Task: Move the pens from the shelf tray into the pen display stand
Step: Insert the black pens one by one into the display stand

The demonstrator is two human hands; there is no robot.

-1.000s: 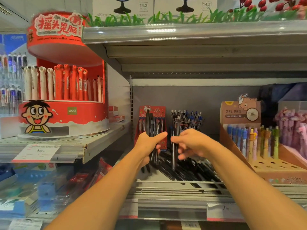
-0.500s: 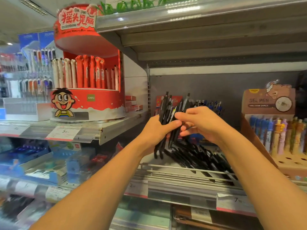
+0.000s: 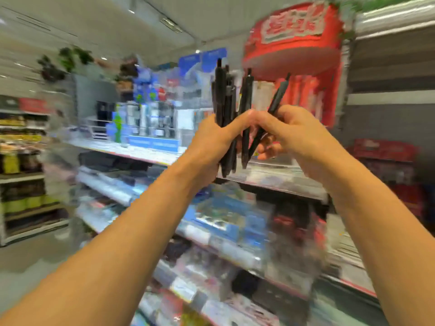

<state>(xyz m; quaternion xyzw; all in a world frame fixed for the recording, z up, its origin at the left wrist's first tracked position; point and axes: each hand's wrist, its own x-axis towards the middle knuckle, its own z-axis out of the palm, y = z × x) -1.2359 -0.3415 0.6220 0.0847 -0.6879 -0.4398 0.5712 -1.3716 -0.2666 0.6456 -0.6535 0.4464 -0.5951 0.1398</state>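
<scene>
My left hand is closed around a bundle of several black pens held upright in front of me. My right hand touches the left hand and pinches one black pen that leans to the right; another black pen stands between the two hands. Behind the hands, at upper right, is the red round pen display stand, blurred, with red and white pens standing in it. The shelf tray is out of view.
Store shelves with blurred blue and black stationery packs run below and to the left of my hands. A shelf unit with bottles stands at far left beyond an open aisle floor. A grey shelf bay lies at right.
The view has swung sharply left and is now blurred. Both hands have lifted the black pens away from the tray, which has left the frame; the red stand has shifted to the upper right.
</scene>
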